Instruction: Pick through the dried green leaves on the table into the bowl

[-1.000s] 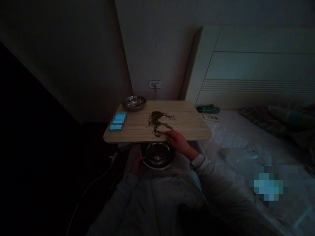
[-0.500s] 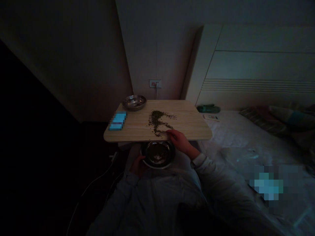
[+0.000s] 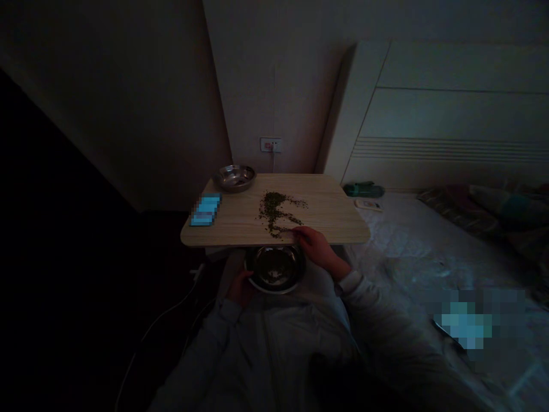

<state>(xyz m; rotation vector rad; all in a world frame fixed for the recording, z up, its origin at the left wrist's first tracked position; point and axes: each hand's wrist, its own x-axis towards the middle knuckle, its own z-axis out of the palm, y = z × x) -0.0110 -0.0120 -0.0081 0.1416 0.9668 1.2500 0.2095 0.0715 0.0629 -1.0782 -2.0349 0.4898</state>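
My left hand (image 3: 240, 288) grips the left rim of a metal bowl (image 3: 295, 266), thumb over the edge. The bowl sits at my lap, just below the near edge of a small wooden table (image 3: 330, 200), with dark bits inside it. Over that table edge, my right hand (image 3: 316, 247) has its fingertips pressed together at the near end of a scatter of small dark-green grains (image 3: 271, 207). What lies in the pinch is too small and dim to make out. The grains form a pile with several strands trailing right.
A second metal bowl (image 3: 235, 178) stands at the table's back left, with a lit phone (image 3: 206, 210) nearer. At right, a bed (image 3: 398, 240) holds a green bottle (image 3: 364, 190), a pale remote-like object (image 3: 368, 205) and another lit screen (image 3: 465, 326). A white cable (image 3: 150, 331) runs along the floor.
The view has shifted very slightly. Both hands, the bowl and the grains stay essentially where they were.
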